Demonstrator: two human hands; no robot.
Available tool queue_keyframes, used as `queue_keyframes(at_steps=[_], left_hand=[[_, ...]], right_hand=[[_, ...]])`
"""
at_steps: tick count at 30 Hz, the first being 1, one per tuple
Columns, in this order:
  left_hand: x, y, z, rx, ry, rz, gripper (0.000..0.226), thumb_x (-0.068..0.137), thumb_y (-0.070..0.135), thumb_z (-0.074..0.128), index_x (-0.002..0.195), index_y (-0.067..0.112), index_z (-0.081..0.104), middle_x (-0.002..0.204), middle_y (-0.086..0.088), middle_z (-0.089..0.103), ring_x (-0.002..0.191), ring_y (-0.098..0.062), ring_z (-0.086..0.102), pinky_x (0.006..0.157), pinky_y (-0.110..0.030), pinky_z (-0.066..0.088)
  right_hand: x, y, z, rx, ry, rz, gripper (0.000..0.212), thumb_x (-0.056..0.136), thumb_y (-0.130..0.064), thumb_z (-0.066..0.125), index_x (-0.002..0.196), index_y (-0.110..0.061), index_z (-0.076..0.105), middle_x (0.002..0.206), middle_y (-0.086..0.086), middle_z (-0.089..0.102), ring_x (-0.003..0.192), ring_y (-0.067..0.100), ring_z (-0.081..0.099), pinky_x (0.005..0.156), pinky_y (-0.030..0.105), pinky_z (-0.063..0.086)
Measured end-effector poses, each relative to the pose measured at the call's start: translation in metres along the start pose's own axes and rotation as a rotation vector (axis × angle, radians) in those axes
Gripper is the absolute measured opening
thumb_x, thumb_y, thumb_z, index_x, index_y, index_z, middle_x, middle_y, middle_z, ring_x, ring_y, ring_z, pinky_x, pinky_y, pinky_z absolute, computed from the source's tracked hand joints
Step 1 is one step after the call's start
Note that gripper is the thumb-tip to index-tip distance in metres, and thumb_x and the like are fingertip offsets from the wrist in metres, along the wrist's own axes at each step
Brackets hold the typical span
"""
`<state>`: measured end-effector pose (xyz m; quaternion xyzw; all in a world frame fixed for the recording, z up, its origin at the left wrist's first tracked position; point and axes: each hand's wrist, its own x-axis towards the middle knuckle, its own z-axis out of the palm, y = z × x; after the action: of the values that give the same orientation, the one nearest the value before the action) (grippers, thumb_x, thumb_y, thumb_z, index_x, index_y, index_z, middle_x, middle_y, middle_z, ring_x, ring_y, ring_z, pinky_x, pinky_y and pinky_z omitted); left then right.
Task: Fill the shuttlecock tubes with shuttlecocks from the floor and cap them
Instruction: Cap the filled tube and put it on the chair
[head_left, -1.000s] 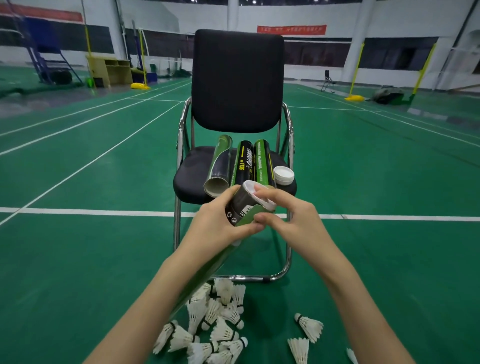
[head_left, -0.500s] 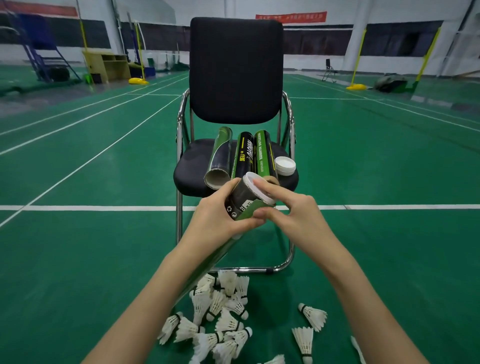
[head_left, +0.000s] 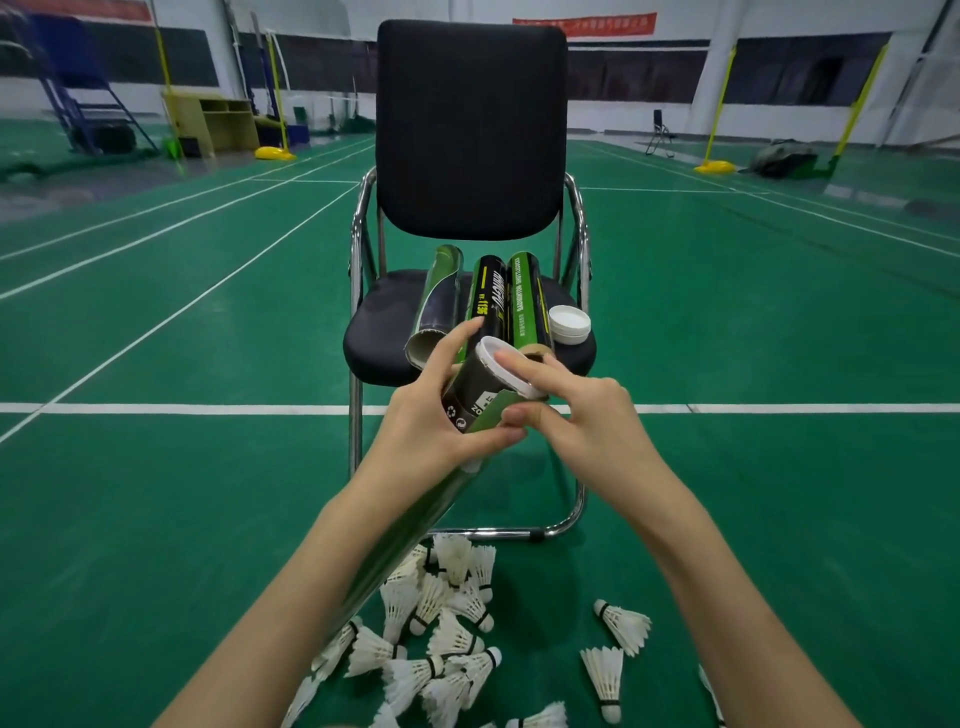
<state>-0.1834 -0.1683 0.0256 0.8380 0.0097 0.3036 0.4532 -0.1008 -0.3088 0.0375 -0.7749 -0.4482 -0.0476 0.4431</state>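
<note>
My left hand (head_left: 426, 415) grips a green and black shuttlecock tube (head_left: 470, 395) near its top, the tube slanting down towards me under my forearm. On the tube's mouth sits a white cap (head_left: 506, 366). My right hand (head_left: 576, 415) pinches that cap, forefinger on top and thumb below the rim. Three more tubes (head_left: 498, 301) lie side by side on the black chair seat (head_left: 379, 332), the left one with an open end facing me. A spare white cap (head_left: 569, 324) lies to their right. Several white shuttlecocks (head_left: 441, 623) lie scattered on the green floor below my arms.
The black chair (head_left: 470, 130) with chrome legs stands directly ahead on the green court floor. A white court line (head_left: 208, 409) runs across under it. Yellow net posts, a wooden desk (head_left: 213, 122) and a blue ladder stand far back.
The view has dipped and drawn slightly closer to the chair. My right forefinger has slid further onto the cap; both hands stay on the tube's top.
</note>
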Motion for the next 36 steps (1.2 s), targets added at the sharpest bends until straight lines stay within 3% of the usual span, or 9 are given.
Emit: queue_keyframes(at_steps=[2, 4, 9, 13, 17, 19, 24, 32, 36], left_hand=[[-0.001, 0.004, 0.0, 0.002, -0.015, 0.027, 0.085, 0.065, 0.019, 0.082, 0.135, 0.038, 0.037, 0.093, 0.018, 0.066, 0.082, 0.004, 0.063, 0.074, -0.007, 0.042], [0.0, 0.006, -0.001, 0.021, -0.024, 0.05, 0.08, 0.066, 0.02, 0.082, 0.133, 0.037, 0.041, 0.097, 0.017, 0.066, 0.083, 0.003, 0.063, 0.074, -0.008, 0.043], [-0.001, 0.006, -0.001, 0.063, -0.012, 0.053, 0.065, 0.065, 0.027, 0.081, 0.114, 0.044, 0.042, 0.087, 0.018, 0.065, 0.077, 0.003, 0.063, 0.073, -0.011, 0.046], [0.0, 0.005, -0.003, 0.038, -0.012, 0.048, 0.062, 0.065, 0.028, 0.082, 0.112, 0.039, 0.044, 0.084, 0.013, 0.066, 0.074, 0.001, 0.063, 0.069, -0.011, 0.046], [0.001, 0.004, -0.004, 0.021, -0.026, 0.051, 0.063, 0.065, 0.027, 0.082, 0.114, 0.038, 0.044, 0.086, 0.012, 0.066, 0.075, 0.0, 0.064, 0.07, -0.011, 0.046], [0.003, 0.003, -0.004, 0.001, -0.038, 0.035, 0.066, 0.066, 0.027, 0.081, 0.118, 0.04, 0.043, 0.091, 0.011, 0.067, 0.078, 0.0, 0.064, 0.072, -0.012, 0.047], [0.005, 0.005, -0.004, -0.052, -0.068, 0.017, 0.078, 0.07, 0.027, 0.078, 0.13, 0.049, 0.034, 0.101, 0.012, 0.065, 0.086, -0.001, 0.064, 0.08, -0.015, 0.048], [0.006, -0.002, -0.002, -0.047, -0.049, 0.009, 0.053, 0.065, 0.05, 0.072, 0.107, 0.051, 0.04, 0.089, 0.011, 0.064, 0.077, -0.019, 0.063, 0.076, -0.029, 0.052], [0.006, -0.004, -0.003, -0.096, -0.044, -0.011, 0.051, 0.067, 0.044, 0.076, 0.105, 0.046, 0.043, 0.088, 0.011, 0.065, 0.078, -0.017, 0.064, 0.075, -0.03, 0.052]], right_hand=[[0.0, -0.001, -0.002, -0.031, 0.002, -0.038, 0.05, 0.084, -0.015, 0.063, 0.127, -0.039, 0.052, 0.085, -0.005, 0.071, 0.069, -0.002, 0.057, 0.07, 0.012, 0.042], [0.0, -0.003, -0.004, -0.051, 0.003, -0.073, 0.051, 0.084, -0.01, 0.062, 0.128, -0.035, 0.052, 0.083, -0.004, 0.072, 0.059, -0.008, 0.051, 0.059, 0.006, 0.035], [-0.002, -0.001, -0.002, -0.067, 0.018, -0.106, 0.052, 0.084, -0.002, 0.06, 0.129, -0.028, 0.052, 0.073, -0.027, 0.058, 0.065, -0.024, 0.049, 0.065, -0.004, 0.03], [-0.003, 0.002, 0.004, 0.006, 0.076, -0.126, 0.053, 0.083, 0.002, 0.059, 0.125, -0.03, 0.056, 0.091, -0.015, 0.066, 0.076, -0.02, 0.057, 0.068, 0.0, 0.036], [-0.006, 0.002, 0.013, 0.269, 0.121, -0.086, 0.048, 0.081, 0.002, 0.063, 0.121, -0.025, 0.06, 0.115, -0.015, 0.063, 0.104, -0.008, 0.058, 0.091, 0.01, 0.041], [-0.008, 0.001, 0.017, 0.354, 0.184, -0.049, 0.044, 0.078, -0.001, 0.067, 0.115, -0.024, 0.063, 0.117, -0.015, 0.062, 0.112, -0.004, 0.054, 0.095, 0.013, 0.04], [-0.006, -0.003, 0.022, 0.433, 0.367, -0.091, 0.026, 0.073, -0.011, 0.069, 0.093, -0.026, 0.061, 0.093, -0.008, 0.059, 0.094, 0.011, 0.057, 0.088, 0.034, 0.049], [-0.003, -0.004, 0.03, 0.531, 0.428, -0.061, 0.024, 0.077, -0.002, 0.064, 0.081, -0.024, 0.059, 0.086, 0.004, 0.062, 0.086, 0.025, 0.063, 0.081, 0.034, 0.051], [0.0, -0.003, 0.032, 0.508, 0.408, -0.078, 0.021, 0.077, -0.007, 0.064, 0.081, -0.026, 0.059, 0.087, 0.004, 0.063, 0.089, 0.018, 0.061, 0.082, 0.029, 0.048]])
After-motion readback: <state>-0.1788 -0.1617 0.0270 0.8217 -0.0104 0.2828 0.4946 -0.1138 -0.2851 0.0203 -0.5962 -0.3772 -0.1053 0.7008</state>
